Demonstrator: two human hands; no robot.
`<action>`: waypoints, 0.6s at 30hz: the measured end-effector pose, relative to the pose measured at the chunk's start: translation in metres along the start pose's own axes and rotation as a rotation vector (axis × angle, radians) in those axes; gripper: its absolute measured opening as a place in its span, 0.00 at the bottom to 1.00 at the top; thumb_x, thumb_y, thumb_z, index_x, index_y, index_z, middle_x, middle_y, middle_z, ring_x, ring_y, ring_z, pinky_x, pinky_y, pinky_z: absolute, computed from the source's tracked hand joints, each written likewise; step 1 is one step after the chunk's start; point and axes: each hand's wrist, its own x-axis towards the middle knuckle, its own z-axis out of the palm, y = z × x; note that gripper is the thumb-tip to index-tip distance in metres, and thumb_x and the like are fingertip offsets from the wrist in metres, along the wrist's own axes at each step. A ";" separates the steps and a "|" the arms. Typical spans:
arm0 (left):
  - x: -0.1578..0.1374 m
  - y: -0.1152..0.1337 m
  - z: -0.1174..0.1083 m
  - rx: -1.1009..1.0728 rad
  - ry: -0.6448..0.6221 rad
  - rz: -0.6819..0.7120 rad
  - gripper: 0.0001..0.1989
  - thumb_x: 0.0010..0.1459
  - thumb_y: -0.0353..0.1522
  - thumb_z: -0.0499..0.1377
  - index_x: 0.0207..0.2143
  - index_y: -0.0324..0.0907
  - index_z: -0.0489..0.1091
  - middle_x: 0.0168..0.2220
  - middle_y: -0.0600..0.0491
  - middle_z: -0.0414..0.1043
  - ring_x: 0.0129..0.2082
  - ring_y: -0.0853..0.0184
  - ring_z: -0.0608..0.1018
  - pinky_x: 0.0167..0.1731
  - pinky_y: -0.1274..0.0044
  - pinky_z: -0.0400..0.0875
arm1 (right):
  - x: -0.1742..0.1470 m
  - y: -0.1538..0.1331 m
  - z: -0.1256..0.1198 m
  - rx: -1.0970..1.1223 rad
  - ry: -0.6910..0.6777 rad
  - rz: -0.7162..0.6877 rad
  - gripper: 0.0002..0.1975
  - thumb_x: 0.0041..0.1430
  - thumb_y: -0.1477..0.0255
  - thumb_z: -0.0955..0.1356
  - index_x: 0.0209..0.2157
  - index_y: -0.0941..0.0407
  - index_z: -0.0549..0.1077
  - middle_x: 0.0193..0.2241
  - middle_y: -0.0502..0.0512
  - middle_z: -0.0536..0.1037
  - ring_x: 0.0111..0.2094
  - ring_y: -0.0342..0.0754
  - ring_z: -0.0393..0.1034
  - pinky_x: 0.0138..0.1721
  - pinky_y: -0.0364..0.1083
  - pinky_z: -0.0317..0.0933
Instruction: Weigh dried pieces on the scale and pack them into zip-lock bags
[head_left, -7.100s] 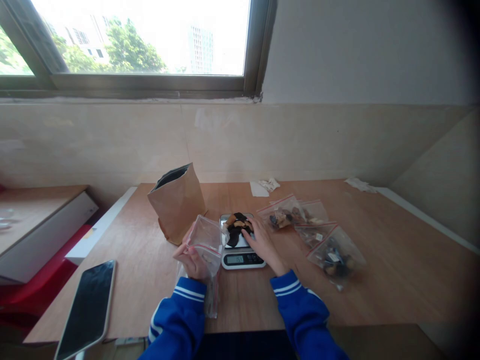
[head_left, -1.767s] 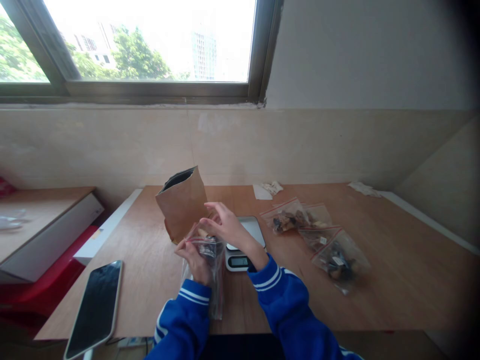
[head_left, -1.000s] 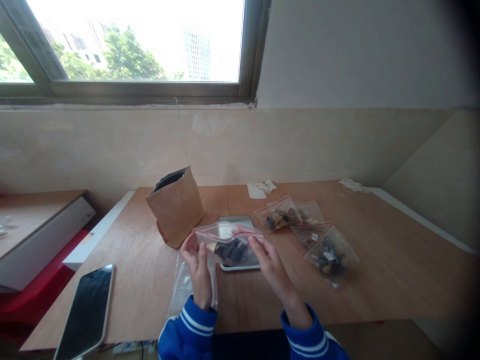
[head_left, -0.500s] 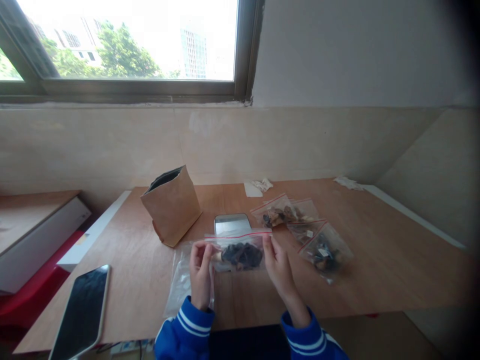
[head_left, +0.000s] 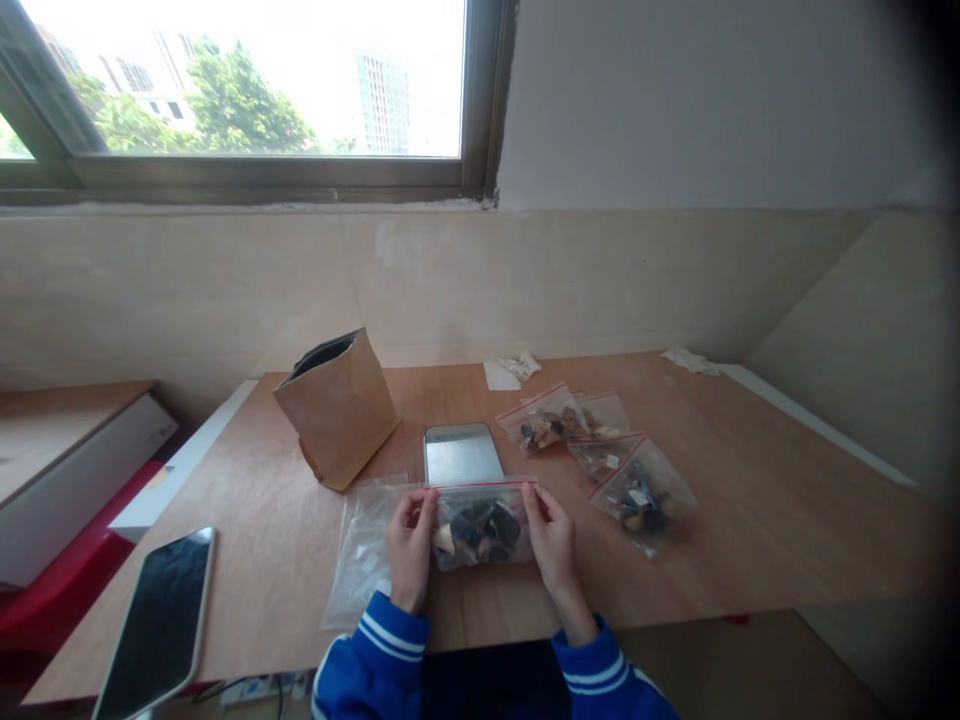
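Both hands grip the top corners of a clear zip-lock bag (head_left: 480, 530) with a red seal line, which holds dark and pale dried pieces. My left hand (head_left: 410, 540) pinches its left corner, and my right hand (head_left: 551, 535) pinches the right one. The bag hangs just in front of a flat silver scale (head_left: 461, 455), covering its near edge. Under and beside my left hand lie empty clear plastic bags (head_left: 360, 560). Several filled zip-lock bags, one of them a bag with dark pieces (head_left: 649, 500), lie to the right of my right hand.
An open brown paper bag (head_left: 341, 410) stands at the back left of the wooden table (head_left: 750, 500). A dark-screened tablet (head_left: 161, 620) lies at the left front edge. Crumpled paper (head_left: 521, 366) and a white card sit near the wall. A red seat (head_left: 67, 570) shows at far left.
My hands have lowered the bag slightly toward me. Its face now shows more flatly, with the contents spread wider, and more of the scale is visible behind it.
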 end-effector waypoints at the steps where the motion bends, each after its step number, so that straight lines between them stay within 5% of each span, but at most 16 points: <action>1: 0.000 -0.001 0.000 0.008 0.003 0.003 0.15 0.54 0.43 0.60 0.33 0.39 0.72 0.26 0.54 0.72 0.26 0.70 0.72 0.27 0.80 0.66 | 0.000 0.001 -0.001 0.021 0.010 0.008 0.21 0.55 0.53 0.66 0.33 0.59 0.73 0.24 0.56 0.78 0.26 0.51 0.73 0.28 0.46 0.65; 18: -0.005 -0.008 -0.005 0.082 0.036 0.070 0.15 0.57 0.43 0.57 0.37 0.41 0.73 0.33 0.51 0.75 0.36 0.65 0.75 0.38 0.76 0.69 | 0.000 0.016 -0.005 -0.039 0.089 -0.073 0.21 0.57 0.53 0.64 0.33 0.58 0.73 0.29 0.58 0.79 0.29 0.49 0.73 0.33 0.46 0.66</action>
